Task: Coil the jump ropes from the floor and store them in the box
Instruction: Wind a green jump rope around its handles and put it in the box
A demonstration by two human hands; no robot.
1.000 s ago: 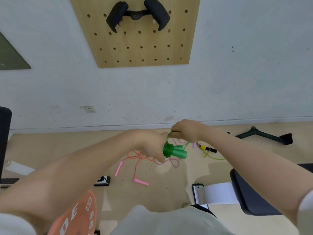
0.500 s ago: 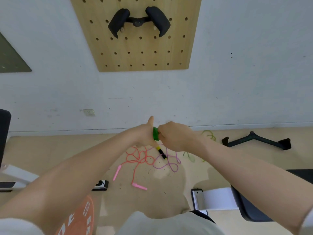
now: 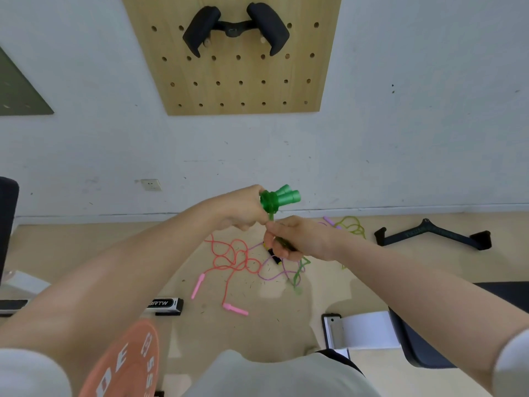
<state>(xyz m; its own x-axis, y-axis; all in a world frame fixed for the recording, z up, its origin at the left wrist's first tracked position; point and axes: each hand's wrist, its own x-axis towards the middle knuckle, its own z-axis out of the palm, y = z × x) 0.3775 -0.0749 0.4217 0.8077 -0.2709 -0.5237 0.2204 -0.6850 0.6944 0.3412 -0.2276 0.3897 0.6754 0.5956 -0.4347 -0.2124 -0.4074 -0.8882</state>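
Head view: hands [image 3: 243, 214] [image 3: 297, 239] gripping green rope [image 3: 279, 199]

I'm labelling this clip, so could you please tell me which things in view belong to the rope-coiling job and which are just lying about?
Job: green jump rope in left hand and right hand; pink jump rope; purple jump rope; yellow-green jump rope.

Lying about: weight plate; black bar attachment; pegboard.

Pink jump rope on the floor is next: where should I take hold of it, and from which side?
Grip the pink jump rope by its two pink handles, coming from above on the near side. They lie flat at the near end, stiff, straight and clear of the knot; the cord farther back loops over a purple rope, so grabbing there would probably drag both.
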